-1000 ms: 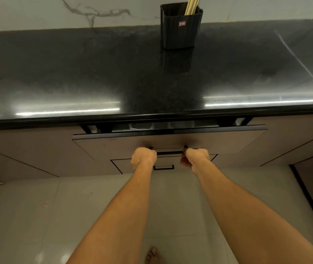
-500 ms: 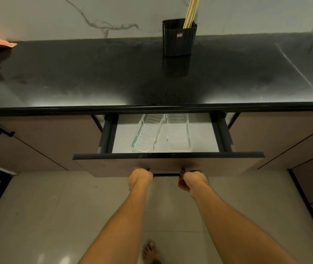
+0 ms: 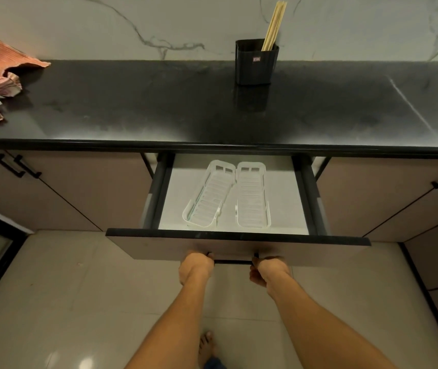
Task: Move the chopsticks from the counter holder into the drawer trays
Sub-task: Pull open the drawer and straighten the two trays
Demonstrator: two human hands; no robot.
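Wooden chopsticks [image 3: 273, 25] stand far beyond both hands' [image 3: 196, 267] [image 3: 269, 270] closed grip on the drawer handle [image 3: 233, 261].

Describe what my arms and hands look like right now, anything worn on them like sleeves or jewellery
Both forearms are bare all the way to the bottom of the view, with no sleeves showing. The left hand and right hand wear no gloves, and no watch or bracelet shows at either wrist. The fingers are mostly hidden, so rings cannot be ruled out.

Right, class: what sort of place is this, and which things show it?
Most likely a home kitchen: a glossy black stone counter, wooden chopsticks in a black ribbed holder, and an open drawer holding two clear plastic trays.
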